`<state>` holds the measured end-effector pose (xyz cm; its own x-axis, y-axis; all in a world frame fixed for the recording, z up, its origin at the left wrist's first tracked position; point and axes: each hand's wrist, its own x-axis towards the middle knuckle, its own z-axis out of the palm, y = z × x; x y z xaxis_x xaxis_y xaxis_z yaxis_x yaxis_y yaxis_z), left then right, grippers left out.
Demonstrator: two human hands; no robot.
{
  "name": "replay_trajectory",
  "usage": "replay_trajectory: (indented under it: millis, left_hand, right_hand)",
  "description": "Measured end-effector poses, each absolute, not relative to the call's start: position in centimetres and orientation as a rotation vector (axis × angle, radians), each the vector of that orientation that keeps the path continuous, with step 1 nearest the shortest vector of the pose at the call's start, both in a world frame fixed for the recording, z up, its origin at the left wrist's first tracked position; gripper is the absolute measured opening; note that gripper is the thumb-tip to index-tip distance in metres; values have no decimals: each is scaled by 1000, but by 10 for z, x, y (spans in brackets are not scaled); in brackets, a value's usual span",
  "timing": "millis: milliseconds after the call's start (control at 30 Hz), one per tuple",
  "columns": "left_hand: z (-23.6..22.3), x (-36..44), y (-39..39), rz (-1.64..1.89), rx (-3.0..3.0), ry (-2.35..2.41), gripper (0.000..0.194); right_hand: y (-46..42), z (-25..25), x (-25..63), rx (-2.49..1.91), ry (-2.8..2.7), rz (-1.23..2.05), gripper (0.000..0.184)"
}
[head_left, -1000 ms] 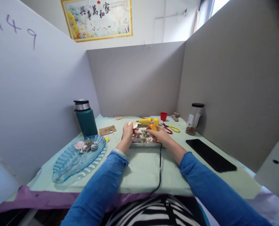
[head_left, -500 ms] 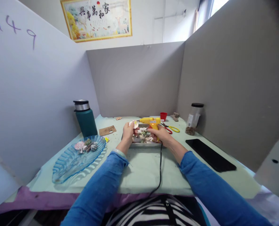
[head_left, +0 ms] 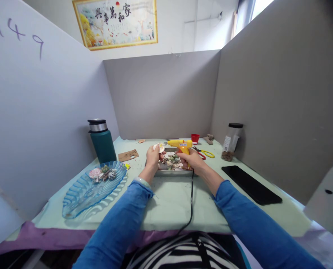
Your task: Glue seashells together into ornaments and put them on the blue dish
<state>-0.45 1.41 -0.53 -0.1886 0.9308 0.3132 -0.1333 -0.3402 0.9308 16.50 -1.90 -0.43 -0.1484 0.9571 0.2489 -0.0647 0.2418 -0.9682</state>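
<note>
My right hand (head_left: 191,158) is wrapped round the handle of a yellow glue gun (head_left: 180,143), its nozzle pointing left. A black cord hangs from the gun toward my lap. Pinched in my left hand (head_left: 153,157) is a small white shell-like piece (head_left: 159,148) with a yellow spot on it. The nozzle tip is close to that piece; whether they touch I cannot tell. Beneath both hands stands a metal tray (head_left: 173,173) holding several shells and small stones (head_left: 170,163), partly hidden by my hands.
On the left are a blue glass dish (head_left: 82,198) with several shells, a green bottle (head_left: 102,145) and a cardboard piece (head_left: 128,155). On the right lie scissors (head_left: 208,153), a red cup (head_left: 195,139), a jar (head_left: 232,142) and a black phone-like slab (head_left: 250,184). Partition walls enclose three sides.
The glue gun's nozzle has shifted very slightly to the right, away from the white piece. My left hand stays nearly in place, still holding it.
</note>
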Motion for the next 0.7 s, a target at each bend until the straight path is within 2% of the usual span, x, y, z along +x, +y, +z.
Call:
replay_trajectory:
  millis: [433, 700]
  left_hand:
    - [-3, -1, 8, 1609, 1336, 1092, 11]
    - [-5, 0, 8, 1561, 1441, 1134, 12]
  right_hand:
    - [-21, -3, 164, -898, -1387, 1139, 29]
    - [-17, -8, 164, -942, -1468, 1085, 23]
